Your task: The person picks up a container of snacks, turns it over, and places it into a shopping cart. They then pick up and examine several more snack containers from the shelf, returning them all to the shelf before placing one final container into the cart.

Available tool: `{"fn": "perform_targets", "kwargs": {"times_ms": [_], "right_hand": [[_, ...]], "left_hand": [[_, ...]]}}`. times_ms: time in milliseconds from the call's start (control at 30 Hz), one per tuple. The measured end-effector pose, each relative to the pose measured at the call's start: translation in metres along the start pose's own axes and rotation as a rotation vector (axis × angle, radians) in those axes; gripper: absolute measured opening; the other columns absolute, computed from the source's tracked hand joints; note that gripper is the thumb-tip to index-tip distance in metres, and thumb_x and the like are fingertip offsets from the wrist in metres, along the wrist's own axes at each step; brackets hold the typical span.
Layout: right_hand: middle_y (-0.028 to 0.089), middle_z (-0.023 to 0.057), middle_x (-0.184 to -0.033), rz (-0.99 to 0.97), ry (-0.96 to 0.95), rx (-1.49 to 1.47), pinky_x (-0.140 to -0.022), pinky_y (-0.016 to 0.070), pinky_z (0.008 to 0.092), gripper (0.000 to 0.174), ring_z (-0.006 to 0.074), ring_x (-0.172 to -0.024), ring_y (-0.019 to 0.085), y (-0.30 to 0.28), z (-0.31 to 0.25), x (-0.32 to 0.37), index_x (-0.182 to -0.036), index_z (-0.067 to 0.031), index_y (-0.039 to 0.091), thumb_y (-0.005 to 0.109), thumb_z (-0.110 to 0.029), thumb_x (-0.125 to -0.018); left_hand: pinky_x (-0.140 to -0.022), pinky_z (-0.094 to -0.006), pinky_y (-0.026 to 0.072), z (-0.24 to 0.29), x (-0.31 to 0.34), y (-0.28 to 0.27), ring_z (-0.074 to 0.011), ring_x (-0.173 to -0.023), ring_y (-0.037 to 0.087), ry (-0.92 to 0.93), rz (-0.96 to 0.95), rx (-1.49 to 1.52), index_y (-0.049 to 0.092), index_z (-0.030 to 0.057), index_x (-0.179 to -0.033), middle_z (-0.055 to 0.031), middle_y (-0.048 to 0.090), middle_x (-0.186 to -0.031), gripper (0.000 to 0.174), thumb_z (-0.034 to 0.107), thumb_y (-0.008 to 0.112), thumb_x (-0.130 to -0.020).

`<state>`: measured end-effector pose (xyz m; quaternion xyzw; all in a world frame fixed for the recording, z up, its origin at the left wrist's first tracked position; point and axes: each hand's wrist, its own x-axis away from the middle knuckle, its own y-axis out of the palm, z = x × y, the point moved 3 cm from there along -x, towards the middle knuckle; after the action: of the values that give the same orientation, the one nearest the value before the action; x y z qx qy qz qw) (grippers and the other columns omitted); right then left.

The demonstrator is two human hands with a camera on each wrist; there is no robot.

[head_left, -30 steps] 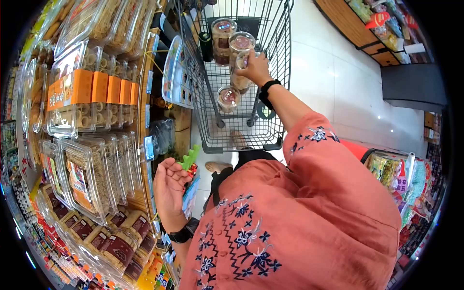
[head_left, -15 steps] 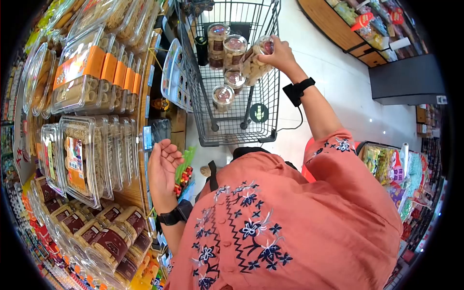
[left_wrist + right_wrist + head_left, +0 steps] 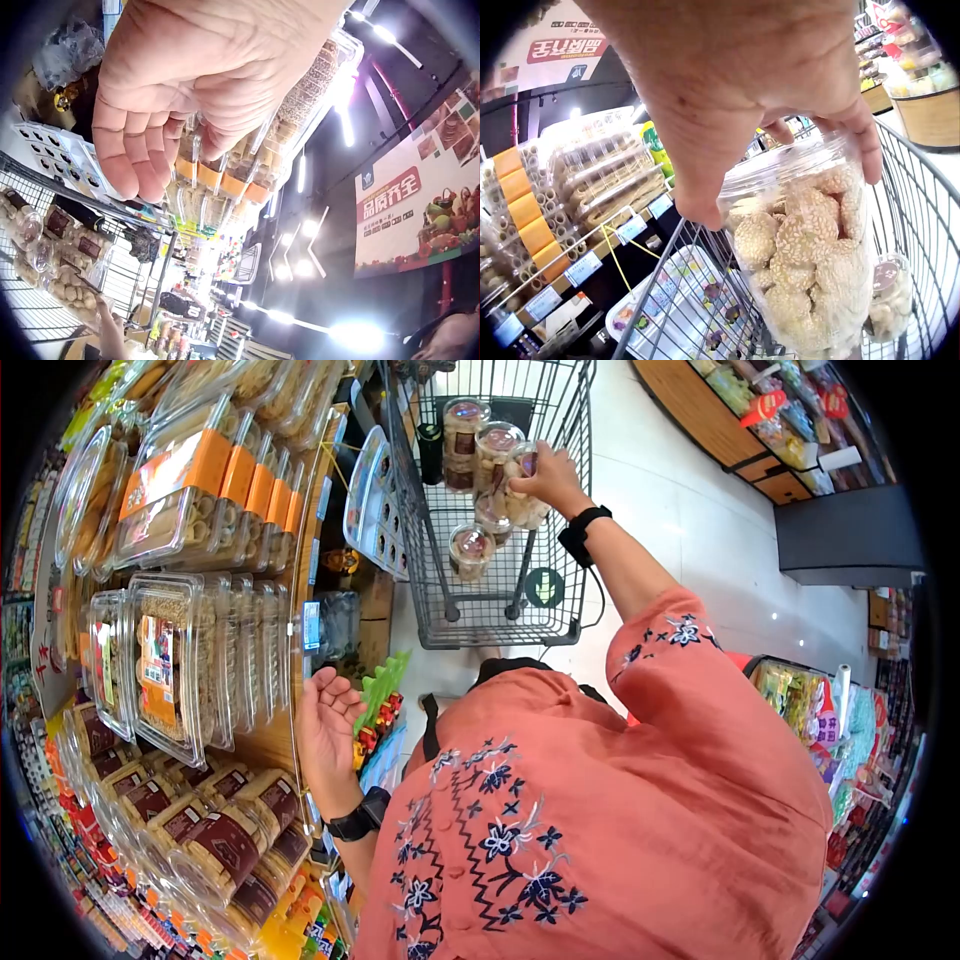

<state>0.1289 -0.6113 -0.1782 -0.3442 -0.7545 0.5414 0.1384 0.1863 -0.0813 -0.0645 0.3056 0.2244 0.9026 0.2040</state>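
My right hand [image 3: 553, 478] grips a clear plastic jar [image 3: 802, 255] by its lid, thumb on one side and fingers on the other. Pale sesame balls fill the jar, which is held inside the wire shopping cart [image 3: 500, 630]. Close beside it in the head view is another lidded jar [image 3: 498, 440]. Toward the cart's near side stands a shorter snack jar [image 3: 472, 548]. My left hand [image 3: 332, 725] is palm up beside the shelf, its fingers loosely bent and holding nothing.
Left of the cart, a shelf holds clear snack boxes [image 3: 165, 670], orange-banded boxes [image 3: 175, 485] and jars with maroon labels [image 3: 230, 850]. A dark bottle [image 3: 430, 455] stands in the cart. A wood-sided display [image 3: 690, 410] curves at upper right.
My right hand raised the jar and tilted it out to the right, then brought it back left beside the other jars, more upright. My left hand stays near the shelf.
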Motion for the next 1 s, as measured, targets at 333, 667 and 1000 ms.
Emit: {"fn": "perform_targets", "kwargs": {"times_ms": [333,667,1000], "right_hand": [[0.057,0.0376,-0.122,-0.136,0.09,0.087,-0.097,0.0505,0.056,0.108,0.0548,-0.113,0.058,0.057,-0.014,-0.009,-0.147,0.0008,0.045,0.083,-0.057,-0.064],[0.067,0.0279,-0.099,-0.136,-0.09,-0.048,-0.083,0.0559,0.0467,0.093,0.0428,-0.092,0.067,0.007,-0.034,-0.019,-0.139,0.0008,0.053,0.082,-0.051,-0.067],[0.055,0.0224,-0.136,-0.403,-0.301,-0.519,-0.106,0.0472,0.0368,0.089,0.0298,-0.125,0.057,-0.153,-0.127,0.002,-0.148,0.0044,0.044,0.082,-0.026,-0.074]], "left_hand": [[-0.077,-0.0327,0.0602,-0.003,0.019,-0.006,-0.0179,-0.09,0.069,0.048,0.098,0.007,0.062,0.0033,-0.12,-0.0081,0.07,-0.102,0.037,0.037,0.05,-0.11],[-0.08,-0.0336,0.059,-0.006,0.004,0.002,-0.0186,-0.092,0.069,0.014,0.011,0.045,0.062,0.0029,-0.123,-0.0082,0.07,-0.104,0.037,0.036,0.05,-0.11],[-0.085,-0.0411,0.0595,-0.01,-0.048,0.026,-0.0241,-0.101,0.069,-0.083,-0.13,-0.026,0.062,0.0021,-0.123,-0.0124,0.069,-0.111,0.043,0.041,0.058,-0.105]]}}
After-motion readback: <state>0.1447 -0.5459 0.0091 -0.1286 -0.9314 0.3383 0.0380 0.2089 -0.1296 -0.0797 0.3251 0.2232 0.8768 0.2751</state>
